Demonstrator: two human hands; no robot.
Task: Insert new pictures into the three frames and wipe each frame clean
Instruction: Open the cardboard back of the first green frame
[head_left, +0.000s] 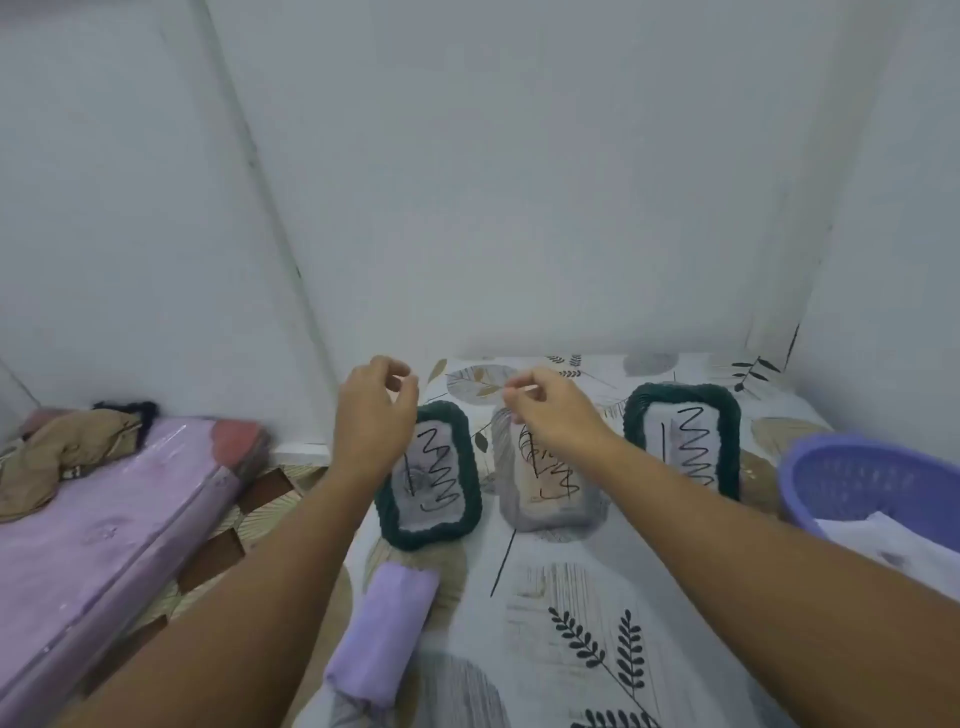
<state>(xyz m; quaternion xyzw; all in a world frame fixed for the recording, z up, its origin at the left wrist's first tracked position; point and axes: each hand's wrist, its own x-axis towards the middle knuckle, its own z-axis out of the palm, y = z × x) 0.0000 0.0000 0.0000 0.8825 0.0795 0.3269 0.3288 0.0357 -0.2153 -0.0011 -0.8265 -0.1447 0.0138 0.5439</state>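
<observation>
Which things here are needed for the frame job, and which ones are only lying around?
For the job:
left green frame
middle grey frame
right green frame
purple cloth
basket with white sheets
left hand and right hand

Just lying about:
pink mattress
brown clothes

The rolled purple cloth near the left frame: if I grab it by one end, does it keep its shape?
Probably not. The purple cloth looks like soft fabric loosely rolled, so it would likely sag and unroll. It should be light. Lying on the patterned sheet, a push might roll it sideways.
</observation>
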